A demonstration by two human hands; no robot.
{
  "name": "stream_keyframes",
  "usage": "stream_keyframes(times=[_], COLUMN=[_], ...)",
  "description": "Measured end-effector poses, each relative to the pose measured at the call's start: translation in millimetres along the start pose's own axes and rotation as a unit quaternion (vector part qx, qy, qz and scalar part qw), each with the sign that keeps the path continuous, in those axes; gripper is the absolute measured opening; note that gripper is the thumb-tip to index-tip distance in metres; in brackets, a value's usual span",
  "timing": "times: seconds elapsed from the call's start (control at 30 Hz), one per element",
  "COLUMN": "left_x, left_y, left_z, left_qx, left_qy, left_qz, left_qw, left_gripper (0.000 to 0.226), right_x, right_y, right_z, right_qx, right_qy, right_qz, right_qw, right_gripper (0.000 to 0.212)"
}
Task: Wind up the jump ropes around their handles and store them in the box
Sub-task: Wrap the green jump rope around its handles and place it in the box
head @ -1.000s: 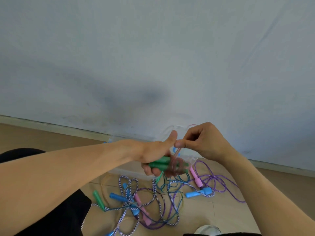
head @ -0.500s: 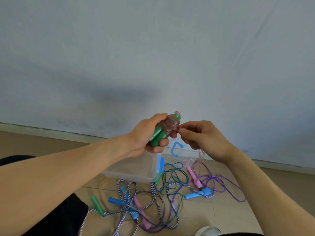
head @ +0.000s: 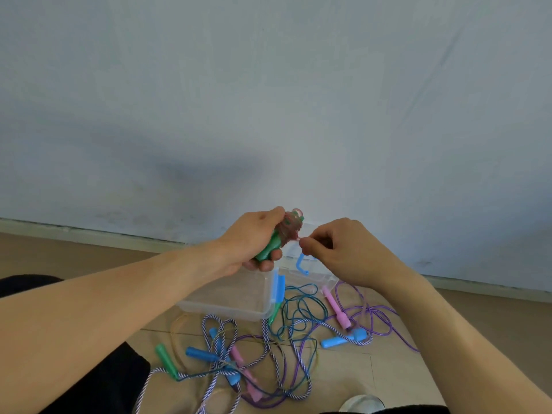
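Both hands are sitting a little lower than half a second ago, and the right hand (head: 343, 249) has drifted slightly off the bundle. The left hand (head: 254, 246) is gripping the green handles (head: 268, 249), wrapped with reddish cord (head: 291, 227), above the clear box (head: 227, 300). The right hand is pinching what is probably the cord's loose end (head: 298, 239), though blur is making that hard to confirm. If that end is slipping free before it is being tucked, the coils are likely springing loose and unwinding. Dropping the bundle could also be sending it into the tangled ropes (head: 268, 354) lying on the floor (head: 388, 375) just in front of the box, snagging them.
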State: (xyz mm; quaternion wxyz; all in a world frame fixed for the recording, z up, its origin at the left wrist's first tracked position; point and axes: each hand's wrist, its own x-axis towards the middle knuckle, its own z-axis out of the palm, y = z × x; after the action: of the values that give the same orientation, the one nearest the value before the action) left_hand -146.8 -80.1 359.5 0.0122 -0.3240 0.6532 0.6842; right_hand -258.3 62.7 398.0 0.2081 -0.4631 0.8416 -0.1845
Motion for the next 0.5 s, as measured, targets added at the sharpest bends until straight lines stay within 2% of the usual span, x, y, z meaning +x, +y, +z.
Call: stream_keyframes(times=[0.1, 0.17, 0.27, 0.33, 0.4, 0.5], left_x=[3.8, 1.9, -4.1, -10.1, -14.1, -16.0], left_y=[-5.4, -6.4, -3.9, -2.6, -1.7, 2.7], left_z=[-3.1, -4.1, -1.3, -0.8, -3.1, -6.4], left_qx=[0.198, 0.26, 0.344, 0.314, 0.242, 0.186], left_qy=[0.016, -0.035, -0.131, -0.209, -0.274, -0.329], left_qz=[0.062, 0.038, 0.028, 0.017, 0.009, 0.04], left_qw=[0.978, 0.964, 0.929, 0.926, 0.931, 0.925], left_gripper=[0.042, 0.045, 0.059, 0.07, 0.078, 0.078], right_x=[-5.8, -7.6, -8.8, -9.9, -9.9, -8.8], right_y=[0.5, 1.0, -5.2, -10.4, -9.4, -2.2], right_z=[-5.2, -5.7, -3.3, -2.7, -3.9, -7.9], right_qx=[-0.01, -0.02, -0.04, 0.008, 0.077, 0.186], right_qy=[-0.013, -0.032, -0.018, -0.001, 0.014, 0.01], right_qz=[-0.044, -0.086, -0.138, -0.135, -0.113, -0.1], right_qw=[0.999, 0.996, 0.989, 0.991, 0.99, 0.977], right_gripper=[0.026, 0.023, 0.016, 0.016, 0.024, 0.026])
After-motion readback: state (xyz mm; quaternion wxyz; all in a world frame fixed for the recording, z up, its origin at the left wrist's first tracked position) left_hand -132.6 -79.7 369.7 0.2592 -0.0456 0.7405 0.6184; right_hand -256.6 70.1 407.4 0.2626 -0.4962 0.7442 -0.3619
